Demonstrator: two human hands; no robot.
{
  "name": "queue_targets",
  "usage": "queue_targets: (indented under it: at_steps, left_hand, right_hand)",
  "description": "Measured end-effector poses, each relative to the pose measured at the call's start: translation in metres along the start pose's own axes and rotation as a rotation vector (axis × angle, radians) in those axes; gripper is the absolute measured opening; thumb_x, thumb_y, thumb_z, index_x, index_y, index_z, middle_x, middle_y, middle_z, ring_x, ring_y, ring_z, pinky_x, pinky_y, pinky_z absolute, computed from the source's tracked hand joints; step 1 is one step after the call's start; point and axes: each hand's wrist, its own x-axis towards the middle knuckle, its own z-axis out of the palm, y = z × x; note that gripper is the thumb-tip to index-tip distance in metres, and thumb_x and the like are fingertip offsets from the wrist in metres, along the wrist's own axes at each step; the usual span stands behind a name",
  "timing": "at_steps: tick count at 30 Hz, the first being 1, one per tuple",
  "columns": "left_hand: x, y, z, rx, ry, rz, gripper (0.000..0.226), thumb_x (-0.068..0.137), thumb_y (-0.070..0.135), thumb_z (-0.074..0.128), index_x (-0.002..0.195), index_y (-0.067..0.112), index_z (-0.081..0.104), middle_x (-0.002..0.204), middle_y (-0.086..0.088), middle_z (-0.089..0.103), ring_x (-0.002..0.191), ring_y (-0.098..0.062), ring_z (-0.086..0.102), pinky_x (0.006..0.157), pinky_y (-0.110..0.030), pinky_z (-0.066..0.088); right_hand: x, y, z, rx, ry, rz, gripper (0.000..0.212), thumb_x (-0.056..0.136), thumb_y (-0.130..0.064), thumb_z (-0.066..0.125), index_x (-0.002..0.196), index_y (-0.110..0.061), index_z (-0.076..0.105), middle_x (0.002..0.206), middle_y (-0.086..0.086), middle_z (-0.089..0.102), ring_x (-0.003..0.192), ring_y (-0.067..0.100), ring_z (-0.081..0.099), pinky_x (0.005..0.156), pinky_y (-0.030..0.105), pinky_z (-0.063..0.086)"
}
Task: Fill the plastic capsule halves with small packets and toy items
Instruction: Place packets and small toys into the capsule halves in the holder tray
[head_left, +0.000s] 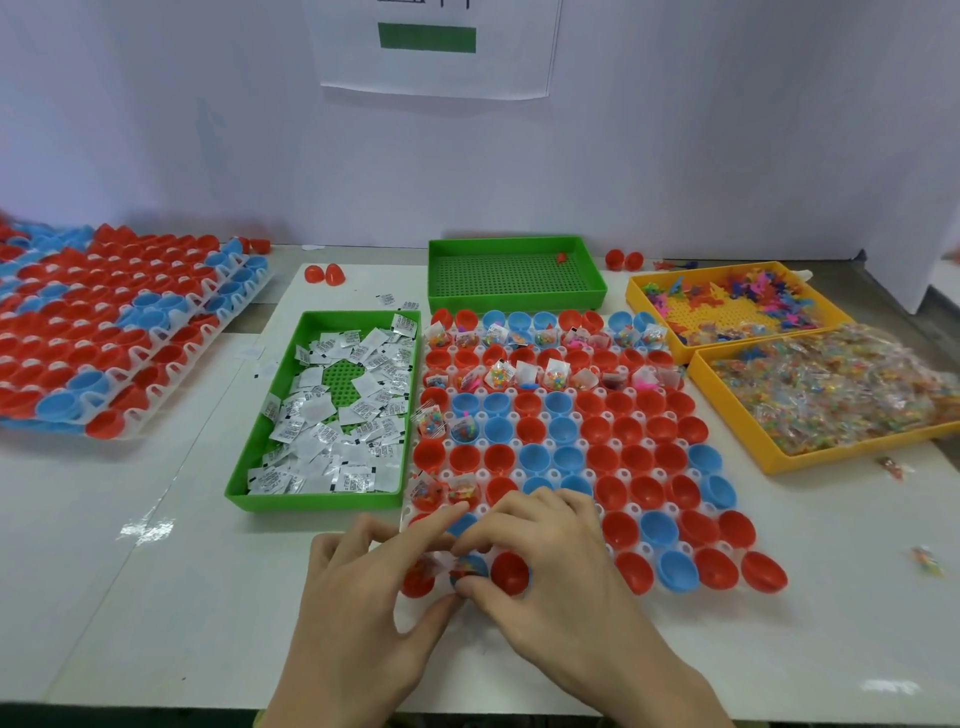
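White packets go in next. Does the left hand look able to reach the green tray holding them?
Probably yes: the green tray lies open just beyond the left hand, nothing between them, though its fingers are busy at a blue capsule half.

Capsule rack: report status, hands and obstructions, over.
Hands: left hand, right hand both pinching bead packet into near-row blue capsule half. Most halves on rack unfilled. Nothing blocking.
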Motion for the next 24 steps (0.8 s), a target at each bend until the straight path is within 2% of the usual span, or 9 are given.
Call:
queue_targets:
  at_steps: [4,6,9,13,15,17,19,21,24]
  left_hand:
    - [0.0,0.002,-0.002,0.013,0.03,0.039,0.063,0.069,0.052,0.064,0.131,0.045,0.056,0.102,0.038,0.063,0.089,0.009,0.046,0.081,-0.022,0.03]
    - [0.001,0.001,-0.003,-0.013,0.068,0.06,0.06,0.069,0.053,0.068,0.127,0.046,0.06,0.107,0.035,0.065,0.094,0.006,0.05,0.082,-0.025,0.032]
    - [0.012,-0.006,-0.013,-0.146,0.162,-0.011,0.04,0.077,0.052,0.067,0.116,0.044,0.067,0.111,0.031,0.065,0.096,-0.002,0.052,0.086,-0.02,0.035]
    - [0.052,-0.038,-0.026,-0.096,0.201,-0.18,0.018,0.095,0.031,0.067,0.111,0.039,0.07,0.111,0.021,0.068,0.098,-0.01,0.053,0.083,-0.024,0.039]
    - [0.077,-0.056,-0.025,0.014,0.119,-0.25,0.025,0.094,0.02,0.068,0.117,0.029,0.071,0.119,0.005,0.067,0.103,-0.014,0.055,0.087,-0.031,0.043]
    - [0.097,-0.068,-0.022,0.118,0.009,-0.328,0.03,0.094,0.021,0.067,0.124,0.023,0.069,0.128,-0.001,0.063,0.108,-0.019,0.058,0.093,-0.04,0.048]
    - [0.109,-0.074,-0.019,0.17,-0.08,-0.378,0.032,0.094,0.026,0.069,0.125,0.021,0.069,0.128,-0.001,0.061,0.104,-0.02,0.059,0.089,-0.042,0.052]
    - [0.113,-0.076,-0.017,0.174,-0.083,-0.402,0.026,0.092,0.03,0.071,0.116,0.023,0.072,0.119,0.001,0.06,0.093,-0.019,0.06,0.078,-0.038,0.053]
    - [0.116,-0.074,-0.016,0.202,-0.048,-0.416,0.009,0.088,0.032,0.075,0.097,0.029,0.074,0.107,0.004,0.06,0.084,-0.017,0.06,0.066,-0.031,0.046]
  right_hand:
    - [-0.008,0.003,-0.017,0.001,0.044,-0.016,0.018,0.086,-0.05,0.063,0.102,-0.044,0.066,0.101,-0.029,0.056,0.108,-0.007,0.046,0.106,0.021,0.018]
    - [-0.011,0.011,-0.035,0.029,0.114,0.015,0.011,0.087,-0.047,0.065,0.098,-0.043,0.067,0.101,-0.03,0.058,0.108,-0.004,0.052,0.104,0.02,0.023]
    - [-0.01,0.041,-0.07,0.085,0.298,0.079,0.016,0.083,-0.022,0.076,0.09,-0.036,0.073,0.093,-0.022,0.065,0.092,0.003,0.062,0.086,0.015,0.043]
    - [0.002,0.107,-0.111,-0.024,0.557,0.275,0.016,0.087,-0.01,0.071,0.091,-0.026,0.071,0.095,-0.01,0.069,0.081,0.003,0.062,0.072,0.001,0.04]
    - [0.006,0.147,-0.126,-0.092,0.643,0.404,0.014,0.09,-0.01,0.068,0.1,-0.02,0.073,0.101,0.005,0.07,0.08,0.01,0.06,0.073,0.007,0.043]
    - [0.008,0.182,-0.137,-0.182,0.632,0.584,0.019,0.091,-0.019,0.068,0.11,-0.018,0.072,0.112,0.012,0.067,0.091,0.023,0.06,0.082,0.032,0.052]
    - [0.007,0.204,-0.141,-0.285,0.527,0.716,0.028,0.089,-0.024,0.071,0.115,-0.016,0.071,0.119,0.015,0.065,0.104,0.033,0.06,0.092,0.049,0.05]
    - [0.007,0.214,-0.141,-0.304,0.503,0.725,0.026,0.086,-0.025,0.074,0.11,-0.016,0.074,0.117,0.015,0.066,0.105,0.035,0.06,0.094,0.048,0.049]
    - [0.011,0.213,-0.143,-0.269,0.556,0.706,0.006,0.084,-0.022,0.075,0.09,-0.024,0.075,0.101,0.01,0.071,0.088,0.026,0.061,0.08,0.04,0.051]
